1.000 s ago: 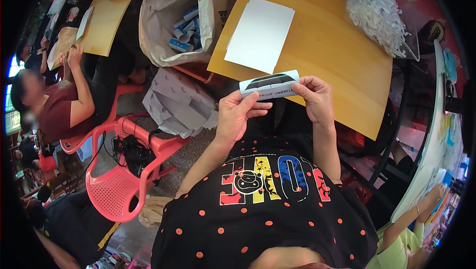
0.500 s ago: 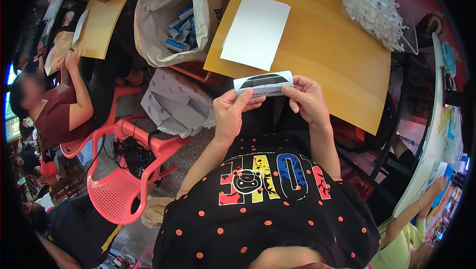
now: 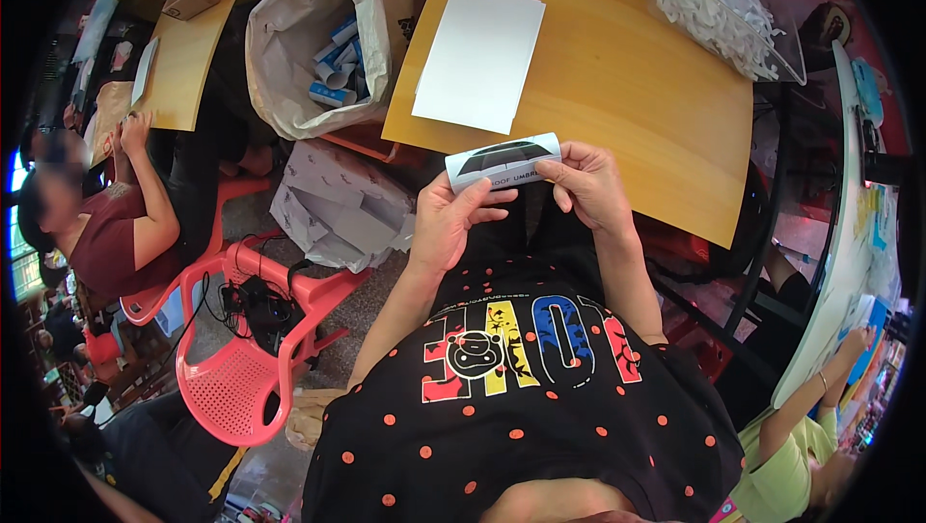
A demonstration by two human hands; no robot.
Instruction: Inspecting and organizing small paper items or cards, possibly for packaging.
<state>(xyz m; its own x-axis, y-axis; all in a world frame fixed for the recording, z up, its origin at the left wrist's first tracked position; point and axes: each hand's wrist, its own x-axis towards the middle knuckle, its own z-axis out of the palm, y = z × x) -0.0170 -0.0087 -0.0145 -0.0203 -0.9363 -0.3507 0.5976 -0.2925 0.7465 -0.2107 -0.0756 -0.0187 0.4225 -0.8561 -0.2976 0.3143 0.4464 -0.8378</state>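
I hold a curled, printed paper sleeve (image 3: 502,164), white with a dark umbrella picture, between both hands just off the near edge of the table. My left hand (image 3: 446,219) grips its left end, thumb on the front and fingers behind or below. At the right end, my right hand (image 3: 593,185) pinches it with thumb and fingers. The sleeve bulges towards me like a tube; its back is hidden. Beyond it, a stack of white sheets (image 3: 479,58) lies on the yellow wooden table (image 3: 637,89).
A pale sack (image 3: 275,69) holding several blue and white paper tubes (image 3: 336,94) stands left of the table. A clear bin of white strips (image 3: 719,2) sits far right. A red plastic chair (image 3: 227,388) carries black cables. Other people sit at left and lower right.
The view has shifted slightly. The sleeve has tilted, its right end higher, and looks rounder. Both hands keep hold of its ends; my left fingers have spread a little.
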